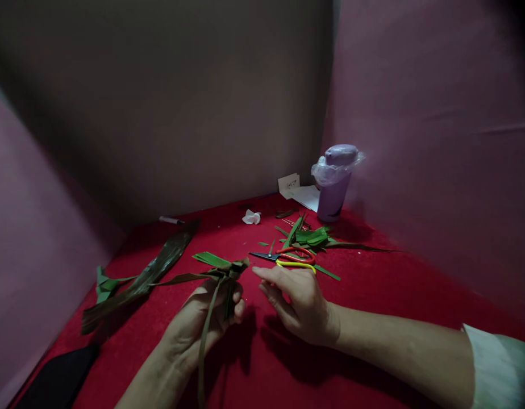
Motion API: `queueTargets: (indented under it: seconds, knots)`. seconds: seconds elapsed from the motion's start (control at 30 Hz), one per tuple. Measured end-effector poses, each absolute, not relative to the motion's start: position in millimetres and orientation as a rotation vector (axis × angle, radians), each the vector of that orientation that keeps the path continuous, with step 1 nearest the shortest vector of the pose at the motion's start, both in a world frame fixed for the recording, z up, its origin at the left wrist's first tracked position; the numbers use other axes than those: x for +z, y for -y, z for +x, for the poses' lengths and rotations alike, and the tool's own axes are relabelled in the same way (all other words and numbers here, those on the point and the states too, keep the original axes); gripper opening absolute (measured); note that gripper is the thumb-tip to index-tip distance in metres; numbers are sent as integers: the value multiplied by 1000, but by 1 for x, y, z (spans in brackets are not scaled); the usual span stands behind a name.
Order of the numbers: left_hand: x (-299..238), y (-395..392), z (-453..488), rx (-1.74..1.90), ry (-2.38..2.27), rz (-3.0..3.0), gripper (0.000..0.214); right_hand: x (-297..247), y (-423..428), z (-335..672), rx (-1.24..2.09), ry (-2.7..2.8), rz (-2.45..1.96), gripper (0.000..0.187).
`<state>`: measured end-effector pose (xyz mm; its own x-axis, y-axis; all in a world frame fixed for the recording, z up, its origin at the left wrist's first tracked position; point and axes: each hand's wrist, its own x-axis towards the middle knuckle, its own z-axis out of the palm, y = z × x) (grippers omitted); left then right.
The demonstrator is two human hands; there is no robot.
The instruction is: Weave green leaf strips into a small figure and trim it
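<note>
My left hand (203, 318) is closed around a woven leaf piece (226, 271) made of green and brown folded strips. One long strip trails left from it, and another hangs down over my palm. To the right of it is my right hand (299, 298), apart from the leaf piece. Its index finger is stretched out, the thumb sits a little below, and nothing shows between them; the other fingers are curled and partly hidden. Just beyond that hand lie scissors (288, 257) with red and yellow handles, their dark blades pointing left.
Cut green leaf pieces (311, 237) lie behind the scissors. A purple cup (333, 196) stands back right beside white papers (305, 196). Crumpled tissue (251, 217) lies mid-table. At left are long brown leaves (138, 281), a folded green leaf (104, 287) and a black object (60, 378).
</note>
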<state>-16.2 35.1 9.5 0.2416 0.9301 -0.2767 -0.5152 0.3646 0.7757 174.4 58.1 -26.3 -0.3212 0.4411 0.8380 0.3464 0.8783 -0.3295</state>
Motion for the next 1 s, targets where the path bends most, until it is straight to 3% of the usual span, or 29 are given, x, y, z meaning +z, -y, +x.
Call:
queueTargets:
  seconds: [0.17, 0.8, 1.0]
  knots:
    - [8, -34, -18, 1081, -773, 771, 17, -24, -58, 174, 116, 1890, -572, 24]
    - [10, -35, -13, 1080, -818, 706, 2, -27, -57, 175, 148, 1884, -586, 33]
    - [6, -34, -17, 1078, -777, 855, 10, -28, -57, 174, 157, 1866, -582, 35]
